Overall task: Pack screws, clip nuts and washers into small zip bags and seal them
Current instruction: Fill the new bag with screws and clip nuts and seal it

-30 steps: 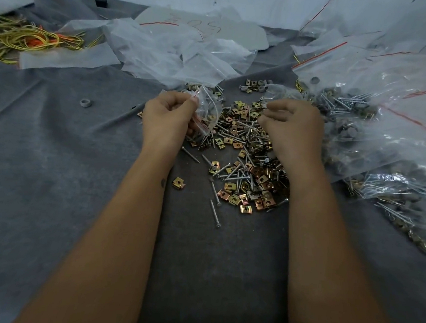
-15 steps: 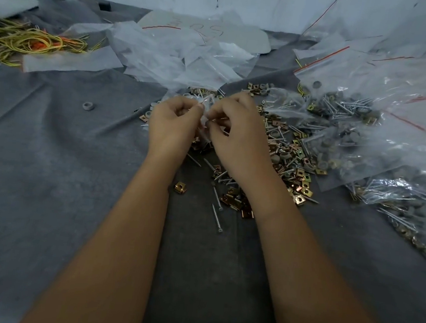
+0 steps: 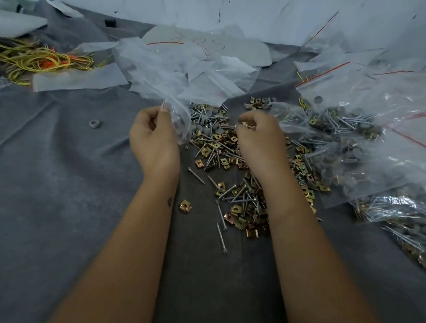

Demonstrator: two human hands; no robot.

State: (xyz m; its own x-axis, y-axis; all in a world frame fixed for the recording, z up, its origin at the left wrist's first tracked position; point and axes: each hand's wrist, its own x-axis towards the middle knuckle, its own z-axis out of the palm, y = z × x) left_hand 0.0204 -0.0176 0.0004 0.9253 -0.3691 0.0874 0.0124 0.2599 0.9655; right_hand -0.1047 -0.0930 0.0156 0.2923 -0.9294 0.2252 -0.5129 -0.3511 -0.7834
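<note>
hands: 2 | stray washer (image 3: 94,124): 1 | lone clip nut (image 3: 185,206): 1 | piled hardware: seemingly hundreds, uncountable

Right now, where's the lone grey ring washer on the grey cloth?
In the head view the grey ring washer lies alone on the grey cloth, left of the left hand.

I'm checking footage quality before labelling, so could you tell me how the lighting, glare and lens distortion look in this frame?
Head view: dim, flat, bluish light with soft shadows; glare streaks on the filled zip bags at right; wide-angle stretch enlarges the forearms near the bottom edge; the loose screws and clip nuts stay fairly sharp, and so does the small zip bag in the left hand.
</note>
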